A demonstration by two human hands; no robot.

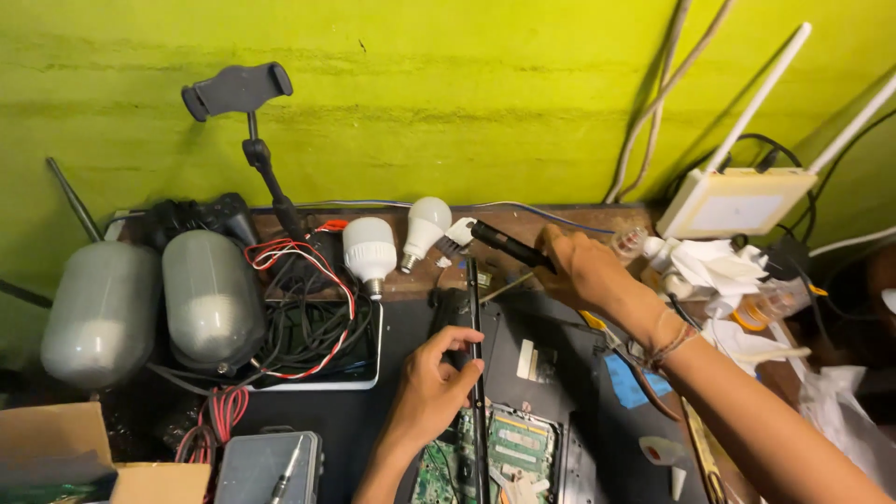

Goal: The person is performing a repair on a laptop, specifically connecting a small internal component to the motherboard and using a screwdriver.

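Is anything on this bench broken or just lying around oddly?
The laptop lies opened up, its green circuit boards bare. Two white bulbs lie loose on their sides by the wall. The left hand grips a thin black strip.

Matt black plastic brush handle (509,246); wooden bench (560,219).

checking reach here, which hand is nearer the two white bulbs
Left. The left hand grips a thin black strip just below the white bulbs; the right hand, holding a black tool, sits farther right.
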